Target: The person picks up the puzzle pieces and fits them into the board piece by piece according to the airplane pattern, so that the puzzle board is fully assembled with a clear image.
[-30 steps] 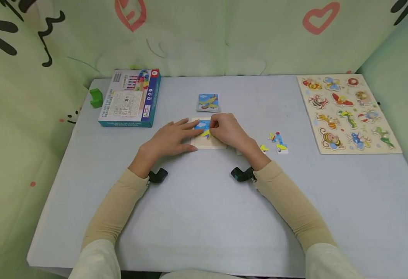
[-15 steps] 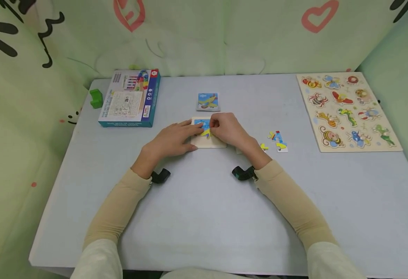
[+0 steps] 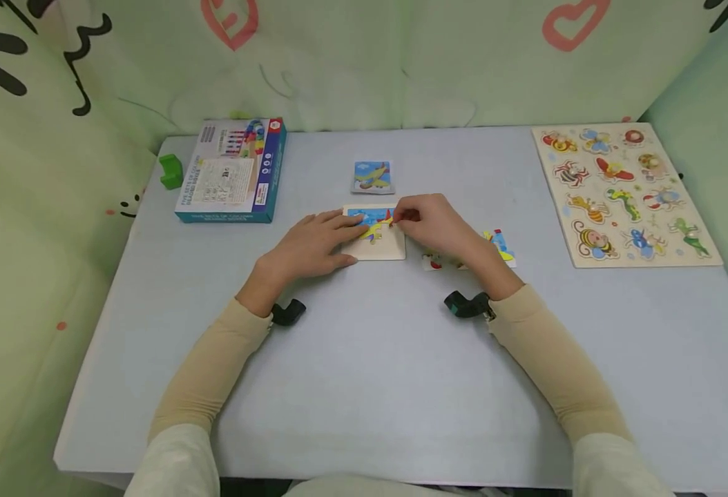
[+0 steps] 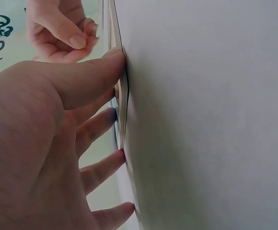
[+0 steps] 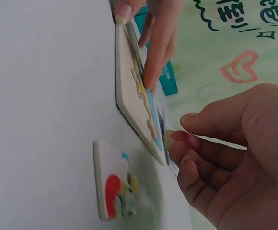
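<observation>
A small wooden jigsaw board [image 3: 390,250] lies mid-table, with joined blue, yellow and red pieces [image 3: 373,222] in its upper part and bare wood below. My left hand [image 3: 314,245] steadies it from the left, fingers spread across the pieces; in the left wrist view the thumb [image 4: 98,76] presses on the board's near edge. At the board's right edge is my right hand [image 3: 435,222], fingers loosely bent beside a red-tipped piece. In the right wrist view a gap shows between its thumb [image 5: 191,122] and index finger, with no piece visible between them.
Loose puzzle pieces [image 3: 502,247] lie right of the board, partly behind the right wrist. A red-and-white piece [image 5: 112,191] sits nearer the board. Behind stands a small airplane picture [image 3: 372,177]. A boxed game [image 3: 230,172], green block [image 3: 171,172] and insect puzzle board [image 3: 625,197] occupy the back corners.
My right hand has shifted right, off the board's middle, uncovering more of the yellow and red pieces. The red-and-white loose piece now shows beneath it. The left hand stays in place.
</observation>
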Demonstrator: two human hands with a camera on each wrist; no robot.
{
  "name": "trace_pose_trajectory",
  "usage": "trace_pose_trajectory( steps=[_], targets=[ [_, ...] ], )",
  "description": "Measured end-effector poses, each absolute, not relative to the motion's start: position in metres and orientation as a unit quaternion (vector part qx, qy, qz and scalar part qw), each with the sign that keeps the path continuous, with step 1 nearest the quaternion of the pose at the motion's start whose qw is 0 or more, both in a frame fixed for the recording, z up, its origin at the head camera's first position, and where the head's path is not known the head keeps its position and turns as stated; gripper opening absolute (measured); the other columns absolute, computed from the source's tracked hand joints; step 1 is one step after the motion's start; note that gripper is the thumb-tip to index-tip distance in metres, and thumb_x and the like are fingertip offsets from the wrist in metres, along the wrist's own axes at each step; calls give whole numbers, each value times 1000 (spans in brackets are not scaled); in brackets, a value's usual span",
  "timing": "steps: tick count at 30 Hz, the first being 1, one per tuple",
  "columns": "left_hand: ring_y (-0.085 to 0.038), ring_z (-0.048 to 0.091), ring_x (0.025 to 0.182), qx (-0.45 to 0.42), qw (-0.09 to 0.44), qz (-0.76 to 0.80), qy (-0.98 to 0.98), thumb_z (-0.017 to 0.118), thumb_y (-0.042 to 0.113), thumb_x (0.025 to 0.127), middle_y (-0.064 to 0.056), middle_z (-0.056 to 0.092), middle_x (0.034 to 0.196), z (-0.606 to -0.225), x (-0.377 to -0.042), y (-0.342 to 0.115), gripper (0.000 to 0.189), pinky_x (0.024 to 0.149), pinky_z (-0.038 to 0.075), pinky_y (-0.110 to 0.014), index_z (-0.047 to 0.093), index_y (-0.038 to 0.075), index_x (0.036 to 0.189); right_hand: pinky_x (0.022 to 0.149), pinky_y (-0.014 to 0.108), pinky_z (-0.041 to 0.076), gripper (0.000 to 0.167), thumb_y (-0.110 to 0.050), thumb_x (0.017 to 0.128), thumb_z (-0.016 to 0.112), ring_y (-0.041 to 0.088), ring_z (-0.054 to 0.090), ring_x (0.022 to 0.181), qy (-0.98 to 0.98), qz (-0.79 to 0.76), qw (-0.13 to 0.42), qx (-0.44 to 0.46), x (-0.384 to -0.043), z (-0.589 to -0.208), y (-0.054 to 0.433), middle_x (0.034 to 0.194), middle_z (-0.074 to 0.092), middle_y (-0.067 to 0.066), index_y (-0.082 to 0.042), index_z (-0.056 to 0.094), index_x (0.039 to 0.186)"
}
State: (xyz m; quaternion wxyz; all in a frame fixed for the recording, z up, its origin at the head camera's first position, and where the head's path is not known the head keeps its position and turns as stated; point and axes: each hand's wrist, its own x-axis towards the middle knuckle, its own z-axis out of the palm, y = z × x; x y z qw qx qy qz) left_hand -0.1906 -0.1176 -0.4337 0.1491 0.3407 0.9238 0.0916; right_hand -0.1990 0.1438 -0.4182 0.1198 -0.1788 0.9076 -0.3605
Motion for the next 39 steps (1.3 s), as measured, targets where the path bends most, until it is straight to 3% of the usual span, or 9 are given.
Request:
trace_pose_trajectory(
  steps=[19, 24, 30, 39],
  targets=[
    [-28, 19, 155, 347, 140, 82, 924, 51, 51, 100, 6, 28, 165, -431, -191, -119, 62, 123, 22, -56, 31, 33, 156, 79, 37, 44, 24, -3, 91, 59, 24, 55, 92, 947, -273, 110, -129, -182, -397, 255, 103, 67, 15, -3, 69, 112],
    [-28, 18, 155, 346, 144, 84, 923, 50, 52, 100, 6, 27, 165, -433, -191, -120, 62, 123, 21, -56, 30, 34, 156, 78, 29, 43, 28, 1, 88, 63, 25, 53, 95, 943, -280, 140, -111, -179, -403, 276, 108, 66, 15, -2, 68, 116],
    [-27, 18, 155, 346, 144, 86, 923, 50, 51, 100, 7, 27, 165, -435, -191, -117, 62, 124, 20, -56, 30, 34, 156, 77, 16, 40, 29, 4, 87, 65, 22, 51, 95, 939, -291, 139, -122, -173, -415, 293, 109, 64, 13, -2, 68, 115],
    [-28, 18, 155, 343, 145, 92, 924, 51, 51, 100, 7, 27, 165, -435, -190, -117, 62, 124, 19, -56, 31, 34, 156, 78, 15, 39, 30, 0, 88, 68, 22, 52, 96, 937, -305, 135, -107, -172, -418, 291, 110, 63, 13, -3, 67, 118]
  ],
)
